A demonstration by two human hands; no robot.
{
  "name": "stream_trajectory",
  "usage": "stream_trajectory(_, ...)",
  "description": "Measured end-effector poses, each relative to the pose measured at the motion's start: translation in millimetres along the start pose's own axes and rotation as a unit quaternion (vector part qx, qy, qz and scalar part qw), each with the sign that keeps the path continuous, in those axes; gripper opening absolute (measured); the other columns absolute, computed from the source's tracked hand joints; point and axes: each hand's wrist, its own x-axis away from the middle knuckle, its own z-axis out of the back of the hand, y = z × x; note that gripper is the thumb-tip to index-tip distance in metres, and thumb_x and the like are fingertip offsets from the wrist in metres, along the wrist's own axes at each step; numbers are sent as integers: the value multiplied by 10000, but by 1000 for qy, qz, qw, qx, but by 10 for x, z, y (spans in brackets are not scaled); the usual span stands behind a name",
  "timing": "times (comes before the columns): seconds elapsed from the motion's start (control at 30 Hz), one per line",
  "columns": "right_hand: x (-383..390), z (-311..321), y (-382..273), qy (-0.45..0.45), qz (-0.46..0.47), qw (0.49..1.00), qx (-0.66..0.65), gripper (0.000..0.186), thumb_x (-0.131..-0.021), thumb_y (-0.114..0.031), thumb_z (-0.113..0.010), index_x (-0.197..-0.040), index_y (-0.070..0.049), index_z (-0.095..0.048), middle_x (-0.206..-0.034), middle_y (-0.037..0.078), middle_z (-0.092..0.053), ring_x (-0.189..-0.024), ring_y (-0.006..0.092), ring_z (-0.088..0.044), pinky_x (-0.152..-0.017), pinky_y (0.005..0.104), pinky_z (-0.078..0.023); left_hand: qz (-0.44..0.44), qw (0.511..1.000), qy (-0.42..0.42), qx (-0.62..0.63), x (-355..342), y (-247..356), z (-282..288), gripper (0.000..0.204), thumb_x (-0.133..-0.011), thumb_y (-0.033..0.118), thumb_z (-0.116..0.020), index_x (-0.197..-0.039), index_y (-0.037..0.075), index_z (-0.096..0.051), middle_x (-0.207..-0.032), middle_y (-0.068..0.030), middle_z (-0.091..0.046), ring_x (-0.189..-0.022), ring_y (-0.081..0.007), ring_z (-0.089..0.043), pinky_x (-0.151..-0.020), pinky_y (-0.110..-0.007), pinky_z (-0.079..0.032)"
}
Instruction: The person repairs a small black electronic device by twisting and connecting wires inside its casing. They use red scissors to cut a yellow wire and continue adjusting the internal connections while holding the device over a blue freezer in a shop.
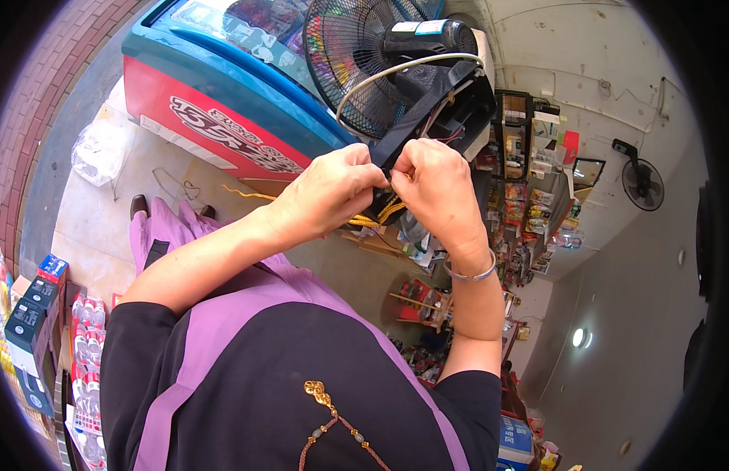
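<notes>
My left hand and my right hand meet with fingers pinched around a yellow cord, just in front of the fan’s black arm; the exact spot they grip is partly hidden. The cord’s loose end trails out leftward behind my left hand. The black fan, with its round wire cage and motor, sits at the freezer’s right end, with a white cable looping over it and thin wires inside its open housing.
A blue-and-red chest freezer stands ahead. Stacked boxes and bottle packs are at the lower left, a white plastic bag at upper left. Stocked shelves and a wall fan are to the right.
</notes>
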Motion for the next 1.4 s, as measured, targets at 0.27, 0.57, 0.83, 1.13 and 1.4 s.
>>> stream_trajectory(0.27, -4, -41, -18, 11, -6, 1000, 10, 91, -740, -67, -657, -713, -39, -575, -743, 130, -609, -769, 330, -622, -705, 433, -524, -37, 971, -18, -237, -3, 137, -28, 276, -779, -29, -619, -1055, -33, -619, -842, -120, -507, -788, -271, -564, -683, -372, -494)
stream_trajectory(0.57, 17, -154, -46, 63, 13, 998, 20, 114, -705, -49, -680, -688, -31, -570, -704, 121, -598, -739, 310, -618, -671, 406, -503, 58, 887, -99, -447, -17, 318, -140, 177, -778, 13, -571, -950, 21, -613, -899, -115, -472, -885, -280, -507, -720, -388, -415)
stream_trajectory(0.83, 89, -211, -48, 78, 10, 997, -1, 130, -707, -50, -685, -686, -31, -558, -699, 116, -584, -725, 306, -602, -664, 406, -498, 90, 933, -57, -345, 62, 313, -97, 315, -793, -3, -563, -1089, 43, -662, -899, -118, -446, -894, -281, -457, -736, -377, -351)
stream_trajectory(1.13, 148, -224, -66, 58, -11, 998, -3, 115, -734, -83, -685, -711, -50, -577, -744, 107, -598, -769, 301, -611, -690, 408, -504, 105, 954, -33, -280, 80, 289, -152, 248, -824, -16, -556, -1032, 22, -686, -891, -116, -458, -905, -277, -462, -756, -369, -324)
stream_trajectory(1.4, 138, -203, -94, 60, -17, 998, -9, 135, -723, -58, -710, -699, -32, -579, -702, 96, -592, -715, 286, -604, -635, 396, -491, 137, 964, -3, -229, 146, 268, -188, 267, -827, -18, -546, -1034, 46, -700, -903, -114, -443, -921, -275, -456, -768, -378, -323)
